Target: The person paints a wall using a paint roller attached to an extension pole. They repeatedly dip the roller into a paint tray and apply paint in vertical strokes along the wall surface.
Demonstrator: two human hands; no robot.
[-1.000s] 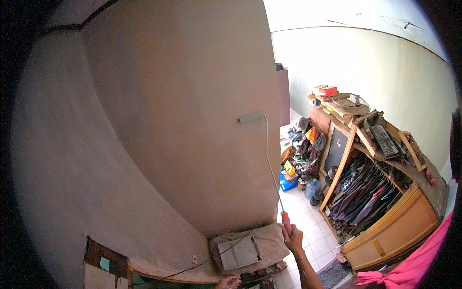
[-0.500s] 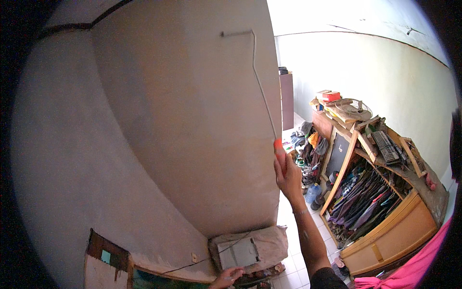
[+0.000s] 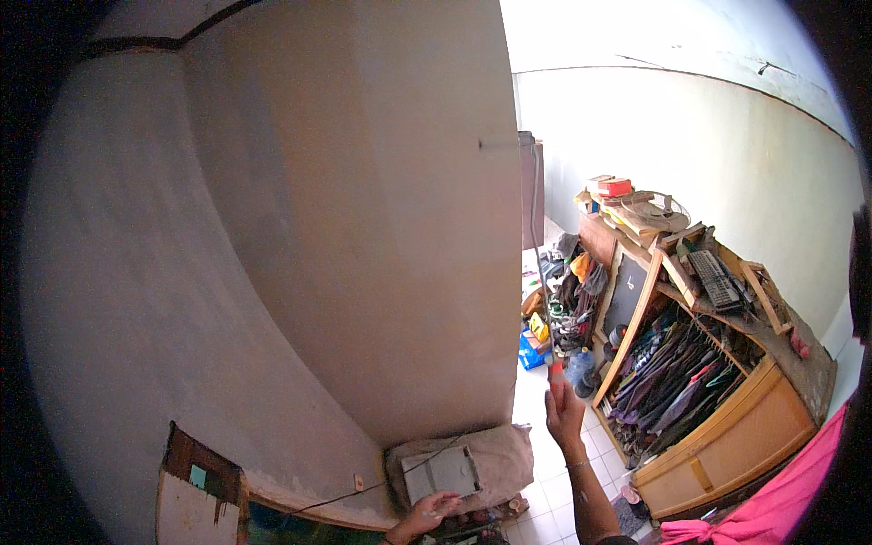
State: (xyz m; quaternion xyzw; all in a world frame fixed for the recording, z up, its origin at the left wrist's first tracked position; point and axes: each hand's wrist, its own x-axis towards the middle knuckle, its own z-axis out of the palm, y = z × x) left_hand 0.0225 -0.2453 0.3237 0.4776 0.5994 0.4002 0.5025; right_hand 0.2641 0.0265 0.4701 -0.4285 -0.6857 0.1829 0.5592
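My right hand (image 3: 566,414) is closed around the red handle of a paint roller frame (image 3: 556,372). Its long, thin metal rod rises from the handle and bends sideways at the top, past the edge of the large brownish-grey wall (image 3: 391,227). No roller sleeve can be made out on the bent end. Low in the view, my left hand (image 3: 434,510) is open with fingers stretched, and nothing shows in it. It is nearest to a pale flat panel (image 3: 442,476) lying on a cloth-covered bundle (image 3: 507,454); whether it touches the panel I cannot tell.
To the right stands a wooden wardrobe (image 3: 727,431) full of hanging clothes, with a keyboard (image 3: 715,278), wood pieces and a fan guard (image 3: 656,212) on top. Clothes and bags (image 3: 574,282) are heaped beyond it. A pink cloth (image 3: 772,509) hangs at lower right; a cable crosses low left.
My right hand has come down and slightly right with the roller frame, whose bent end is lower and nearer the wall's edge. My left hand has risen slightly.
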